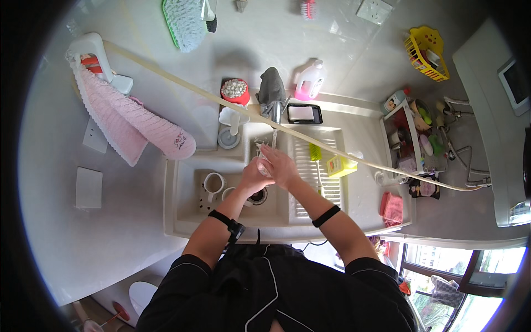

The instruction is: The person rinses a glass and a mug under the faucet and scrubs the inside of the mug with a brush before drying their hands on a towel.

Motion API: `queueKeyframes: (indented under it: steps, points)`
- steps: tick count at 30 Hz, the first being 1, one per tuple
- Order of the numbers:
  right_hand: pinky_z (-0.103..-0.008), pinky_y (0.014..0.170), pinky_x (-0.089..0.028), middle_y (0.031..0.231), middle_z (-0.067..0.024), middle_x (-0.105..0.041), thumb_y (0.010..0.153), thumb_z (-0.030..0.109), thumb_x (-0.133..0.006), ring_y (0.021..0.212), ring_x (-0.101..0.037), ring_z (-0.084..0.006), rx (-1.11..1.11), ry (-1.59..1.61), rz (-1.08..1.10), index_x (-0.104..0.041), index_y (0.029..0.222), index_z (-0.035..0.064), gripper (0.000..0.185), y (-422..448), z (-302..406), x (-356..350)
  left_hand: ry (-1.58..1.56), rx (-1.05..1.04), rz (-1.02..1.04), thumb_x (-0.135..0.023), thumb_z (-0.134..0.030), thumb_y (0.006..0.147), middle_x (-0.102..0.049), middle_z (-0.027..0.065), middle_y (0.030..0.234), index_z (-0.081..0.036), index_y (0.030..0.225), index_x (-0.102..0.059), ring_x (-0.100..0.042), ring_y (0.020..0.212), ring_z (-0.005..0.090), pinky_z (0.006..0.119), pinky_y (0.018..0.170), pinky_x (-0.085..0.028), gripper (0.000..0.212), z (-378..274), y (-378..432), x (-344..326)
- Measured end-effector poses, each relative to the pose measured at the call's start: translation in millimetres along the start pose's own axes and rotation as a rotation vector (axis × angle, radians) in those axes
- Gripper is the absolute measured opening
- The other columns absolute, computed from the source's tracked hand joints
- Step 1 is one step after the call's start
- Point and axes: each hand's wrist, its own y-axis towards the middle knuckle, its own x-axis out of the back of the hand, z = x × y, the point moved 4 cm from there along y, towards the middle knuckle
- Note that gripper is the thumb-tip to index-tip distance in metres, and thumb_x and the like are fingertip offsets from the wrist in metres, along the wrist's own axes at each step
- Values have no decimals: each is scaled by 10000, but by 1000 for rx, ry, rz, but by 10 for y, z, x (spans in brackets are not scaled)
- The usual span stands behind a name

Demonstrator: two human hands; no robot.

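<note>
Under the stream from the metal faucet [276, 114], my left hand [252, 176] and my right hand [284, 168] are held together over the sink basin [186, 176]. A clear cup [264, 164], partly hidden by the fingers, is between them. My left hand is wrapped around its lower side, and my right hand presses on it from the right. Water splashes by the fingertips. Lower left in the basin are a white mug [214, 182] and a second white mug [227, 194], half covered by my left forearm. Dark bits lie around them, near the drain [259, 196].
A ribbed washboard [300, 182] holds a green bottle brush [315, 152] and a yellow bottle [341, 166]. A pale hose [199, 91] stretches across above the sink. Behind are a soap dish [317, 115], a pink-liquid bottle [310, 81] and a red pot [240, 97]. Shelves [398, 137] stand right.
</note>
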Motion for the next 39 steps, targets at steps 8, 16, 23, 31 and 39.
queueKeyframes:
  steps: [8,16,23,31,39]
  points:
    - [-390,849,-562,1124,-151,-728,933,263,-707,1041,-694,-317,-372,251,111,-706,1159,51,309,-131,85,31,-60,48,-23,-948,-205,611,-701,125,1057,-36,1111,-562,-696,956,231,371,826,-555,654,115,32,-16]
    - [-365,979,-469,1148,-97,-604,983,242,-678,1084,-597,-238,165,179,35,-633,993,66,181,-208,-207,296,-735,232,385,-852,-21,760,-659,32,1106,-54,1295,-543,-663,1018,157,343,850,-575,619,49,-60,83]
    - [-295,938,-449,1114,-34,-576,1046,209,-591,1056,-551,-134,-509,1172,-218,-618,1068,62,151,-289,-519,-324,-879,186,187,-850,-164,843,-587,94,1253,-62,1339,-434,-647,1082,190,387,880,-568,655,43,-11,-139]
    - [-313,948,-467,1172,-42,-610,1069,217,-490,1079,-562,-153,-616,1154,-186,-587,1288,75,279,-47,-372,-433,-992,413,51,-661,-482,983,-639,61,1200,-112,1307,-509,-669,1056,214,423,849,-566,514,135,12,-179]
    - [-381,1057,-445,1312,-186,-610,990,161,-567,1233,-586,-326,-160,191,-278,-544,1368,42,398,134,-6,-286,-1192,394,194,-475,-559,1049,-697,0,1091,-153,1285,-590,-668,939,142,346,804,-526,483,373,137,-284]
